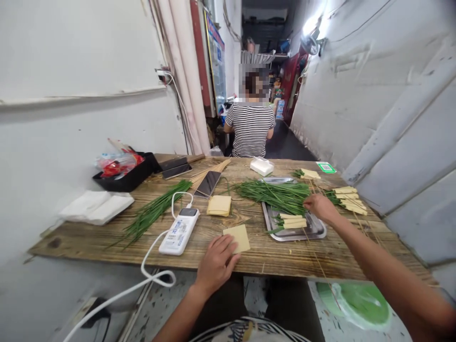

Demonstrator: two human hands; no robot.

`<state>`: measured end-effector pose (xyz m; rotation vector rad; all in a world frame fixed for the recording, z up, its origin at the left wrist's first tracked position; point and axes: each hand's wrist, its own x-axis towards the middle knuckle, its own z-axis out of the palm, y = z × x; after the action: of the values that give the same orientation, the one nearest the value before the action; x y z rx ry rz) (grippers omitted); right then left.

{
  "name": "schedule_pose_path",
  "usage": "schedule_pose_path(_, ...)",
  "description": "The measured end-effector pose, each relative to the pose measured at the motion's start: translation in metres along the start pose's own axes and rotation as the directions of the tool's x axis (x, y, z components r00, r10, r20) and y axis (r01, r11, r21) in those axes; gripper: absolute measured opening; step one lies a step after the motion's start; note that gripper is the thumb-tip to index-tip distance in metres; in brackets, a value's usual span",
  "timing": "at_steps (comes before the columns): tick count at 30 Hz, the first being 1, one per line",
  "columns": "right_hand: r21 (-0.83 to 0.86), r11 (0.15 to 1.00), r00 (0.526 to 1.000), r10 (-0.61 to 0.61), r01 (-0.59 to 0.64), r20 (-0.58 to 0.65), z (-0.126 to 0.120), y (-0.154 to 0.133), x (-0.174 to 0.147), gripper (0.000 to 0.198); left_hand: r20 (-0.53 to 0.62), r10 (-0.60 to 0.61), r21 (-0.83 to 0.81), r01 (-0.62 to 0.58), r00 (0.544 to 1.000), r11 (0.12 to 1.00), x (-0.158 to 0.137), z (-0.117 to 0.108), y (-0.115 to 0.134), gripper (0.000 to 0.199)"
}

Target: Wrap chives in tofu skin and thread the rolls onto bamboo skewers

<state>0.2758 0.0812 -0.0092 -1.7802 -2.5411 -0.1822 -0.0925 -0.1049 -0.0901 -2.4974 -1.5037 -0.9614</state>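
My left hand (pixel 218 261) lies flat at the table's front edge, fingers stretched over a square pale-yellow tofu skin sheet (pixel 240 237). A stack of similar tofu skin sheets (pixel 218 205) sits just behind it. My right hand (pixel 319 207) reaches over a metal tray (pixel 317 230), its fingertips pinched at the right end of a pile of green chives (pixel 274 194). Skewered tofu skin rolls (pixel 292 222) with chives inside rest on the tray's front part. More skewered rolls (pixel 347 195) lie to the right of my right hand.
A white power bank (pixel 180 232) with a cable, a phone (pixel 207 184), bamboo skewers (pixel 223 166) and more chives (pixel 156 209) occupy the left side. Behind are a black box (pixel 123 180), napkins (pixel 96 207) and a white box (pixel 261 166). A person (pixel 251 128) sits beyond the table. Below right stands a green bin (pixel 366 304).
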Motion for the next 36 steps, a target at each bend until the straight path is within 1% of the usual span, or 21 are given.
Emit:
schedule_pose_path(2, 0.003, 1.000, 0.999, -0.010, 0.010, 0.035, 0.008, 0.003, -0.001, 0.018, -0.038, 0.011, -0.008, -0.011, 0.999, 1.000, -0.001, 0.002, -0.001, 0.024)
schedule_pose_path(4, 0.002, 1.000, 0.998, -0.011, 0.011, 0.062, 0.014, 0.000, -0.003, 0.016, -0.075, 0.015, -0.015, -0.016, 0.997, 1.000, -0.003, 0.004, -0.002, 0.023)
schedule_pose_path(8, 0.011, 1.000, 0.996, -0.018, 0.017, 0.087, 0.017, -0.005, -0.002, 0.017, -0.115, 0.018, -0.017, -0.020, 0.993, 1.000, -0.003, 0.004, -0.001, 0.023)
schedule_pose_path(16, 0.006, 1.000, 0.997, -0.004, 0.004, 0.078, 0.009, -0.005, -0.004, 0.019, -0.127, 0.013, -0.033, -0.017, 0.992, 0.999, -0.004, 0.004, -0.002, 0.027)
schedule_pose_path(22, -0.035, 0.998, 0.993, -0.050, 0.054, 0.105, 0.005, -0.014, -0.008, 0.017, -0.117, 0.007, -0.029, -0.010, 0.993, 1.000, -0.006, 0.005, -0.003, 0.026)
schedule_pose_path(32, -0.118, 0.992, 0.990, -0.026, 0.043, 0.137, 0.008, -0.020, -0.002, 0.017, -0.102, 0.014, -0.017, -0.016, 0.995, 1.000, -0.006, 0.006, -0.002, 0.025)
schedule_pose_path(36, -0.120, 0.990, 0.984, -0.057, 0.078, 0.170, 0.007, -0.021, 0.001, 0.017, -0.085, 0.018, -0.015, -0.020, 0.996, 1.000, -0.007, 0.007, -0.003, 0.026)
